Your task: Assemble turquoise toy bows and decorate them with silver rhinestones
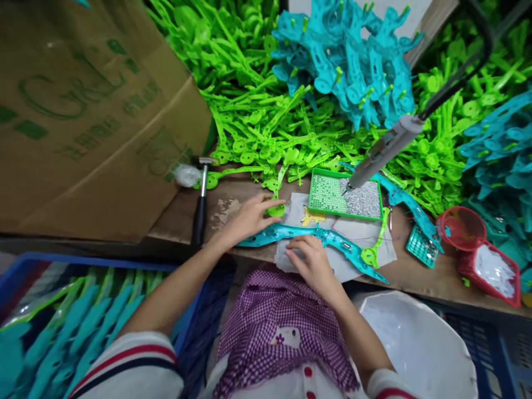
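A blue plastic bow-shaped part (347,244) lies across the table's front edge in front of me. My left hand (249,219) is above its left end, thumb and fingers stretched out and apart around the round end of a green plastic part (275,209); whether they touch it I cannot tell. At the middle of the blue part, my right hand (311,260) rests at its near edge, fingers loosely bent and apart. Another green plastic part (377,244) lies over the blue part's right half. A grey electric screwdriver (386,144) hangs tip down over the screw tray.
The green tray (311,205) holds many small silver screws. A hammer (201,205) lies left, beside a large cardboard box (100,122). Piles of green parts (249,111) and blue parts (344,61) fill the back. Red baskets (461,221) stand right; a blue crate (103,260) is below left.
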`<move>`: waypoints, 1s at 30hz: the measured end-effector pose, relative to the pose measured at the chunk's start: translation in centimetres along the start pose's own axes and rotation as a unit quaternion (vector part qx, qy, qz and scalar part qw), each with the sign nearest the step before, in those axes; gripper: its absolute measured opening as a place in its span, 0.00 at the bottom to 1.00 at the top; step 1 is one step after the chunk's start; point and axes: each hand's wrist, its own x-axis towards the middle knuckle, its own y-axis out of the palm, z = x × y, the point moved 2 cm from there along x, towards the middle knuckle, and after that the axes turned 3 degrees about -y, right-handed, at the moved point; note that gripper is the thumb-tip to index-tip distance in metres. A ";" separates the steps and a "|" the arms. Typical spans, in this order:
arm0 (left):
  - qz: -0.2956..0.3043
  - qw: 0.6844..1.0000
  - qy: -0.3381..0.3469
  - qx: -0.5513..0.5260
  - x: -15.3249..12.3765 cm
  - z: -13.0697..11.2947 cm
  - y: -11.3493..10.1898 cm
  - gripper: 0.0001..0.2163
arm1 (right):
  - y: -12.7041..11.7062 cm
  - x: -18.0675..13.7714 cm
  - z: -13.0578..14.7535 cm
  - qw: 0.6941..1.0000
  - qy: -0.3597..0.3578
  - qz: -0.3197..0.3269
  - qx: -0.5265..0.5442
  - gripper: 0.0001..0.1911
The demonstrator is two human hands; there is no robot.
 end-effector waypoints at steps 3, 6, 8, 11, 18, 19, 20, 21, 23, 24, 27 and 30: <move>0.021 0.991 -0.016 -0.131 -2.5 0.8 -2.6 0.26 | 1.3 2.1 0.2 0.999 -0.026 0.013 -0.016 0.12; 0.020 0.961 -0.075 -0.267 -4.1 2.3 -4.3 0.30 | 3.5 5.3 0.5 0.995 -0.039 0.059 -0.066 0.13; 0.013 0.933 -0.116 -0.341 -4.7 3.3 -5.0 0.31 | 5.1 7.0 1.0 0.992 -0.038 0.076 -0.091 0.13; 0.027 0.893 -0.138 -0.428 -4.9 4.2 -6.0 0.32 | 7.2 8.6 2.7 0.985 -0.078 0.093 -0.125 0.14; 0.045 0.907 -0.135 -0.397 -6.2 2.3 -7.1 0.29 | 10.4 12.1 4.7 0.965 -0.039 0.202 -0.164 0.12; 0.051 0.910 -0.128 -0.390 -7.1 1.7 -7.0 0.28 | 10.2 12.2 4.6 0.965 -0.038 0.205 -0.158 0.12; 0.051 0.916 -0.119 -0.379 -8.2 1.1 -6.9 0.27 | 9.7 12.1 4.5 0.967 -0.043 0.200 -0.155 0.13; 0.040 0.924 -0.113 -0.363 -9.6 0.6 -6.7 0.25 | 9.1 11.7 4.3 0.968 -0.052 0.189 -0.156 0.13; -0.013 0.946 -0.110 -0.305 -12.6 -0.1 -6.3 0.22 | 7.4 10.4 3.8 0.971 -0.064 0.162 -0.162 0.13; -0.045 0.954 -0.122 -0.269 -14.1 -0.4 -6.0 0.22 | 6.5 9.5 3.4 0.975 -0.063 0.145 -0.156 0.13; -0.129 0.961 -0.157 -0.186 -16.7 -1.0 -4.6 0.22 | 3.9 6.8 1.9 0.997 -0.009 0.040 -0.063 0.13; -0.167 0.963 -0.171 -0.127 -15.8 -1.5 -2.1 0.21 | 2.1 4.8 -0.2 0.979 0.108 -0.155 0.078 0.16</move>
